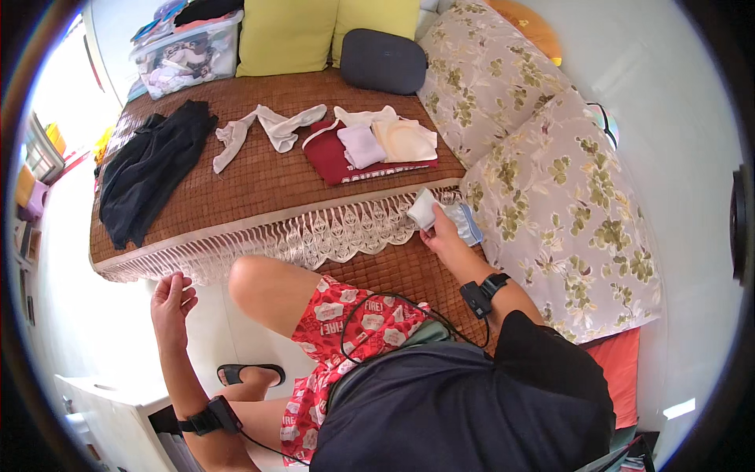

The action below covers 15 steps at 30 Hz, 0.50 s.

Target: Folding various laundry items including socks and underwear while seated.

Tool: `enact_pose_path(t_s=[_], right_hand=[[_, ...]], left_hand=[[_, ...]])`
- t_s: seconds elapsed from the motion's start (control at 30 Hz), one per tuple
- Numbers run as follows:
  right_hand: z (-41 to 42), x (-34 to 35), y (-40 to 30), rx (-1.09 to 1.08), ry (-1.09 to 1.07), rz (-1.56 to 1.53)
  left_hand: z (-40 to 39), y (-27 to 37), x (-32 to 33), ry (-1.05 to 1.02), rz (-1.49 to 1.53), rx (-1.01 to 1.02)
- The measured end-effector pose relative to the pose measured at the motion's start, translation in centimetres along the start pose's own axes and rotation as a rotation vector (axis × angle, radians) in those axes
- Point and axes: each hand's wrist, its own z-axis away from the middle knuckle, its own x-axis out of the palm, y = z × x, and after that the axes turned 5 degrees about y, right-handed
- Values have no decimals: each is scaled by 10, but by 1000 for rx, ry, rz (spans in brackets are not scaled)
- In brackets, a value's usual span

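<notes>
My right hand [439, 231] holds a small white folded cloth [422, 209], possibly a sock, over the lace-trimmed edge of the seat. A light blue folded item [465, 223] lies just beyond that wrist, partly hidden by it. My left hand [173, 307] hangs in the air at the left, nothing seen in its loosely curled fingers. On the brown woven mat [265, 183] ahead, a dark red printed garment [327, 154] lies under a folded lilac cloth [361, 146] and a folded cream cloth [407, 140]. Several loose white socks [289, 125] lie left of them.
Black trousers [156, 171] spread across the mat's left side. Behind stand a clear plastic bin [189, 62] of clothes, yellow cushions [287, 38] and a dark grey case [383, 61]. A floral cushion [566, 218] borders the right. Cables run from both forearm straps across my lap.
</notes>
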Motion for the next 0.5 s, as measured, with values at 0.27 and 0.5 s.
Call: enact_pose_path(t_s=[0.27,0.5], right_hand=[[-9,-29,18,-92,81,216],[22,-60,11,31,5,390]], left_hand=[[-2,-1,5,1,-1,-14],[-4,-3,4,-1,-52,-19]])
